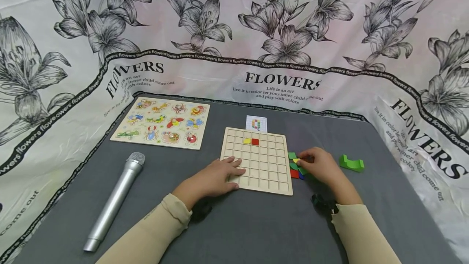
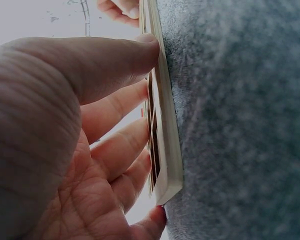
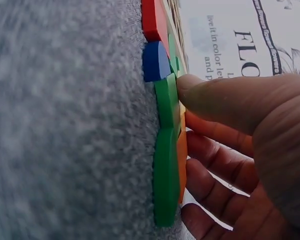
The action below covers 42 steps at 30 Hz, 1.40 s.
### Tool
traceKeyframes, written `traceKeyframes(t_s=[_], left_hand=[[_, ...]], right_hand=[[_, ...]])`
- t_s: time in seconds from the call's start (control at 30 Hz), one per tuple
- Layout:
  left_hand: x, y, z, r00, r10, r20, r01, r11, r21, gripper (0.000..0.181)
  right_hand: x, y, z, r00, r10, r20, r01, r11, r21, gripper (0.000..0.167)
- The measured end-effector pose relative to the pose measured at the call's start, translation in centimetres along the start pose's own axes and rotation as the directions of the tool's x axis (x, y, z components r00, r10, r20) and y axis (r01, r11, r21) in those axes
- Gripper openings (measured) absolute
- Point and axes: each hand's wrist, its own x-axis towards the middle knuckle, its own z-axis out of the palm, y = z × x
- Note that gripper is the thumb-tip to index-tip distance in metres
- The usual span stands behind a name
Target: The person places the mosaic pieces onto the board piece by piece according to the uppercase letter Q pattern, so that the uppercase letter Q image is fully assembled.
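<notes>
A wooden grid board point(image 1: 272, 166) lies flat on the grey cloth, a yellow tile point(image 1: 247, 141) and a red tile point(image 1: 255, 142) side by side in its upper cells. My left hand point(image 1: 216, 176) rests on the board's lower left corner with fingers spread; up close, the thumb point(image 2: 115, 62) touches the board's edge point(image 2: 167, 125). Beside the board's right edge, my right hand point(image 1: 320, 166) pinches a small yellow piece point(image 1: 296, 160) over a cluster of pieces. Green point(image 3: 165, 175), blue point(image 3: 155, 62), red point(image 3: 154, 20) and orange point(image 3: 182, 160) ones show there.
A card point(image 1: 256, 124) with a coloured letter pattern stands behind the board. An insect puzzle board point(image 1: 161, 123) lies at the back left, a silver microphone point(image 1: 115, 201) in front of it. Right of my right hand sits a green curved block point(image 1: 351, 163). Flower-printed fabric point(image 1: 205, 72) rises behind.
</notes>
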Motion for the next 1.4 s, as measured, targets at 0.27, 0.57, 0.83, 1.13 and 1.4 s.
traceKeyframes(t_s=[0.27,0.57,0.83,1.13,1.4], left_hand=[[-0.1,0.0,0.0,1.0,-0.006,-0.007,0.006,1.0,-0.003,0.055],[-0.1,-0.2,-0.2,1.0,-0.002,-0.009,0.002,1.0,0.002,0.055],[-0.2,-0.3,0.0,1.0,0.004,-0.004,-0.004,1.0,0.004,0.055],[0.6,0.1,0.0,1.0,0.031,-0.004,-0.031,0.999,0.02,0.052],[0.3,-0.1,-0.2,1.0,0.006,0.005,-0.006,1.0,0.01,0.053]], right_hand=[[-0.1,-0.2,-0.1,1.0,0.016,0.027,-0.018,0.998,0.065,0.017],[1.5,-3.7,-0.9,1.0,0.012,-0.004,-0.012,0.993,0.114,0.014],[7.5,-8.0,2.9,0.996,-0.081,0.027,0.081,0.996,0.022,0.011],[8.3,-8.1,2.7,0.995,-0.053,0.087,0.049,0.998,0.05,0.012],[8.3,-8.0,2.9,0.991,-0.059,0.119,0.048,0.994,0.096,0.022]])
